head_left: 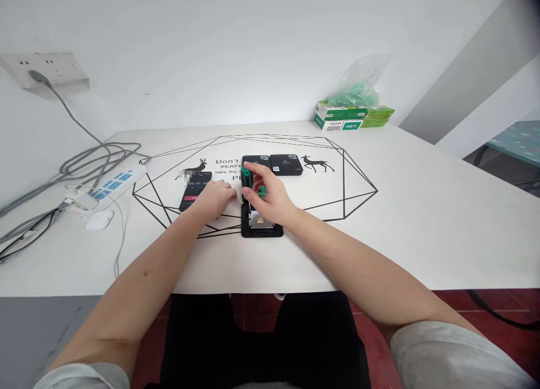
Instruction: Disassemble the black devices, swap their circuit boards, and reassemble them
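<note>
Okay, right hand (272,199) is clamped on a green and black upright tool handle (247,178), thumb and fingertips around it; handle sits at the hand's left side, over the far-left part of a black square plastic case (279,232). Case lies on the white table (400,237) just below the right hand, silver metal plate (255,220) showing inside. Small green part (262,192) visible under the right fingers, partly hidden. Left hand (216,200) is left of the handle, fingers curled, apart from it, beside a black phone (198,185) with a timer on screen; cannot tell if its fingertips meet. Two flat black square boxes (286,165) lie side by side beyond the right hand.
</note>
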### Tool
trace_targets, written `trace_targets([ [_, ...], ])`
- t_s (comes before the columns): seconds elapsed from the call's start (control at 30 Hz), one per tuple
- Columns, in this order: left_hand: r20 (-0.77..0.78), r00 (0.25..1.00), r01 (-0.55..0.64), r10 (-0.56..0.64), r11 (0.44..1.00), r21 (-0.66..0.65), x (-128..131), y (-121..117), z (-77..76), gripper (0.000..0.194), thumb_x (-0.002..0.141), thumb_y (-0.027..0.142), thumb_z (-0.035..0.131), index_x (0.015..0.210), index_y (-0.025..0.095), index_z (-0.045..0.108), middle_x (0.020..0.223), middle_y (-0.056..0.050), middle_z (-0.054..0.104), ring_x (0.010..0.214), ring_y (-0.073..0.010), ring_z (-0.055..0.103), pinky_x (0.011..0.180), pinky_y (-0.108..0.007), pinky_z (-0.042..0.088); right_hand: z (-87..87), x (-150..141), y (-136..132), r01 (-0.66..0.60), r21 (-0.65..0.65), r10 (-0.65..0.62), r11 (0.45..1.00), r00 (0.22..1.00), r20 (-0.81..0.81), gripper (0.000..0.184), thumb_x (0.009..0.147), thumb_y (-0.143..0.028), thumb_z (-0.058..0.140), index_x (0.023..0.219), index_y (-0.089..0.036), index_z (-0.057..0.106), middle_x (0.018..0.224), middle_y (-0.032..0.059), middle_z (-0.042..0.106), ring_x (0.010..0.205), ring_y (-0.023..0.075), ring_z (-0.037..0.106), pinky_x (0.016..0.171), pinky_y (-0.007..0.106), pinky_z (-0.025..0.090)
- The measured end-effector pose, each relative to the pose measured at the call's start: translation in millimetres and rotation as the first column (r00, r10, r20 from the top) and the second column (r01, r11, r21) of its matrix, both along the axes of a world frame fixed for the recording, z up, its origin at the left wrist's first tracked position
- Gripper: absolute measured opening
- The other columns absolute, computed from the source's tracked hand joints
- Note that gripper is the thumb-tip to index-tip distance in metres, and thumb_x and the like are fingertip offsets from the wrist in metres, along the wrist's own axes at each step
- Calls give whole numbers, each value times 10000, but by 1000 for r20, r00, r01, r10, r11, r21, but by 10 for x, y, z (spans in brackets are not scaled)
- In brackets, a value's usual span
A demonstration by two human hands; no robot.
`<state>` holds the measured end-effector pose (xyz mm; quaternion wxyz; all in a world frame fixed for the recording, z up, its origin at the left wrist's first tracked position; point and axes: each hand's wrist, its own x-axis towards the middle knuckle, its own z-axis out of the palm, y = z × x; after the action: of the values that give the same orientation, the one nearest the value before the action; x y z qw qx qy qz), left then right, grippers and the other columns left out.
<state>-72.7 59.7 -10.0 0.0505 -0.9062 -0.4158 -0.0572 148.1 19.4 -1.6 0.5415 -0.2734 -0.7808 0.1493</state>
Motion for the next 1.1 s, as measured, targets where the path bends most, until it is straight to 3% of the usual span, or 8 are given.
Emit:
trace_targets([
  [0.47,133,982,-124,138,987,-102,104,-77,126,215,1066,195,521,912,194,671,954,-105,705,983,-308,661,839,-386,414,40,21,-16,35,51,-37,998,999,33,508,990,-243,571,1490,-297,506,1293,103,713,889,218,688,737,414,661],
  [0.57,275,946,-126,171,977,-174,128,-114,158,203,1029,185,552,841,205,628,894,-77,673,933,-284,633,825,-371,410,48,19,-10,59,40,-60,997,998,24,510,978,-230,581,1479,-293,504,1283,104,709,879,213,690,726,409,668],
  [0.63,446,863,-108,238,949,-297,138,-153,182,199,1022,229,581,827,208,618,843,-49,641,838,-243,594,769,-344,406,42,13,2,78,35,-78,996,997,3,499,982,-242,589,1470,-297,503,1256,100,701,863,208,686,707,403,671],
  [0.7,606,709,-17,360,869,-495,146,-199,213,211,1021,306,614,836,205,633,798,-22,613,726,-192,531,699,-314,392,30,16,31,104,30,-103,994,994,-42,477,995,-282,601,1461,-309,499,1215,92,686,828,201,675,687,406,673],
  [0.77,695,512,168,505,735,-657,156,-240,251,221,1002,353,662,849,194,654,826,-22,635,679,-152,499,669,-289,397,26,38,80,153,30,-147,988,980,-132,478,1020,-352,600,1478,-331,465,1191,90,657,814,203,667,680,419,674],
  [0.87,643,282,401,712,522,-753,175,-280,313,208,935,317,753,828,166,657,887,-55,677,683,-123,532,645,-259,431,57,106,169,234,55,-208,971,932,-296,557,1067,-462,530,1572,-393,305,1261,112,591,936,238,695,751,468,687],
  [1.0,443,215,526,870,279,-804,203,-316,393,179,937,228,740,804,140,657,827,-56,665,624,-104,546,561,-222,436,114,158,221,258,95,-203,961,898,-390,621,1083,-544,466,1609,-471,145,1383,126,506,1125,273,703,875,532,690],
  [1.1,381,210,563,900,207,-800,233,-352,437,202,984,209,694,799,134,657,801,-49,655,588,-91,540,529,-203,443,95,117,196,238,103,-175,966,892,-418,632,1055,-585,515,1584,-469,190,1394,119,493,1148,278,692,897,543,693],
])
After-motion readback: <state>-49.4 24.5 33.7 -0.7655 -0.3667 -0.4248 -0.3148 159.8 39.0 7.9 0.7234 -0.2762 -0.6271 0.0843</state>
